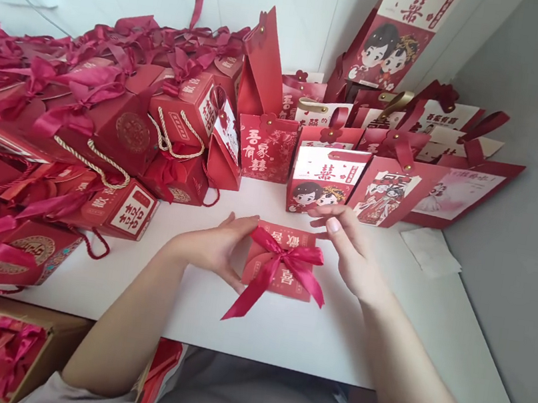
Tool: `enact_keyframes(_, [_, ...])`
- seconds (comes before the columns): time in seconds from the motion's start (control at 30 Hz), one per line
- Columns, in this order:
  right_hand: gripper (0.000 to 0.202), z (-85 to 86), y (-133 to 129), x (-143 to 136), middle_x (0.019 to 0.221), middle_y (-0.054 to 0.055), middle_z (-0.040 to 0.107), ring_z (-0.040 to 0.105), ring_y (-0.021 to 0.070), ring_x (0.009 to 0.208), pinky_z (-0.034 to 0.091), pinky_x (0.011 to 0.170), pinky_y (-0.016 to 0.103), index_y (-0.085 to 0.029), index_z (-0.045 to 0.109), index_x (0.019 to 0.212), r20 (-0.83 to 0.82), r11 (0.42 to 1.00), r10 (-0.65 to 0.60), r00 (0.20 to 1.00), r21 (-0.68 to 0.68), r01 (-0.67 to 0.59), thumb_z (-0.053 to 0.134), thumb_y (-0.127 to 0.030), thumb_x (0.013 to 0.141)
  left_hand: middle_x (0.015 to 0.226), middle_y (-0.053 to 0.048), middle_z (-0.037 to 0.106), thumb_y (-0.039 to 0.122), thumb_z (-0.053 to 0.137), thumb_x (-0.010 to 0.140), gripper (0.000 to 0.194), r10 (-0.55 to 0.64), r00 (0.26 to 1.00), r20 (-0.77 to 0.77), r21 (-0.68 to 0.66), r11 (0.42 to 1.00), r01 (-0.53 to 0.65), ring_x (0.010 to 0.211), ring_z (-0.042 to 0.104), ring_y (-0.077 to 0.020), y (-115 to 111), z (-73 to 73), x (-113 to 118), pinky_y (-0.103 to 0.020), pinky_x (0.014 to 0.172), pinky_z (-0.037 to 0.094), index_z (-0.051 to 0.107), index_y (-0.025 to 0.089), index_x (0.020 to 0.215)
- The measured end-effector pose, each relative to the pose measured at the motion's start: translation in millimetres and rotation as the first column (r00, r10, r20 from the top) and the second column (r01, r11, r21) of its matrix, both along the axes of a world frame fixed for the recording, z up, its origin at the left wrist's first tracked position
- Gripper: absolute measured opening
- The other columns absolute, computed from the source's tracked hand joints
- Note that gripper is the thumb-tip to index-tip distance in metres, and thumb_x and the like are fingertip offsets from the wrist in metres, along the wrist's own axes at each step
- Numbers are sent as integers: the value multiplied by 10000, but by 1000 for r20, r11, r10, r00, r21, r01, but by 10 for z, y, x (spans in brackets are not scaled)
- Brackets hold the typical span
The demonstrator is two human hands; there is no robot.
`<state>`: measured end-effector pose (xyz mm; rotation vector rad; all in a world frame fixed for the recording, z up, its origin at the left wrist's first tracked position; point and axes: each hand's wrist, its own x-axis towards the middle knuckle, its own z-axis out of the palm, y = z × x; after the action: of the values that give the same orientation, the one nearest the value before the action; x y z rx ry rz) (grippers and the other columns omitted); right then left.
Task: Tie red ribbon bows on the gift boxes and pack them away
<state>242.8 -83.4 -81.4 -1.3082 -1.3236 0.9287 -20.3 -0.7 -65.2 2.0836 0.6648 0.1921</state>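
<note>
A small red gift box [295,289] with gold lettering lies on the white table [344,341] in front of me. Across its top runs a magenta satin ribbon [284,256] tied in a bow, one tail hanging over the near left edge. My left hand [215,242] grips the box's left side, fingers at the far corner and thumb at the near one. My right hand [355,255] hovers by the far right corner, fingers apart and holding nothing. Just beyond it stands a bag with a cartoon couple [326,173].
Many red ribboned boxes [123,129] are piled along the left and back. Several red paper gift bags [392,186] stand at the back right, a taller one [393,45] behind them. A white tissue [430,252] lies near the grey wall. A cardboard carton [70,333] of boxes sits lower left.
</note>
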Motion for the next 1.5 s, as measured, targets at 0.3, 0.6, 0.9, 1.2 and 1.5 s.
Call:
enact_keyframes(0.3, [739,-174,186,53,1172,114,759,713,294,1090,555,965,418,-204,670,1237,-415,947,-13,910,-297,-122,355,-798,929,1474,-171,483,207,890,621,936,76,943,322,-63,996,-59,1343,542,-361,-19,-192,223,-516,1135,445,405,238,1421])
enact_keyframes(0.6, [686,-255,257,98,1248,82,743,711,292,1122,506,1039,458,-284,592,1375,-532,921,3,847,-327,-209,413,-770,925,1390,-163,581,243,929,592,1063,193,848,494,-309,950,-36,1254,616,-371,277,-626,217,-451,968,540,352,292,1483])
enact_keyframes(0.9, [477,-158,178,16,996,44,732,666,237,941,510,904,385,-241,689,891,-253,986,-101,962,-153,63,580,-705,890,1389,-149,592,269,888,660,1048,224,816,533,-304,951,-62,1165,673,-303,267,-632,259,-368,883,567,291,331,1519])
enact_keyframes(1.2, [341,67,40,47,737,-9,617,564,146,695,480,703,298,-225,660,743,-248,985,-160,955,22,171,786,-533,817,1544,-133,378,168,865,630,1063,222,819,528,-60,972,-225,1194,612,-301,66,-488,379,-450,949,558,306,379,1509])
enact_keyframes(1.5, [218,67,37,0,787,3,669,611,156,740,509,714,305,-233,684,819,-244,944,-197,950,214,251,798,-418,842,1453,-137,483,144,862,643,1038,150,861,487,-127,987,-100,1107,658,-279,46,-471,364,-460,933,566,312,360,1496])
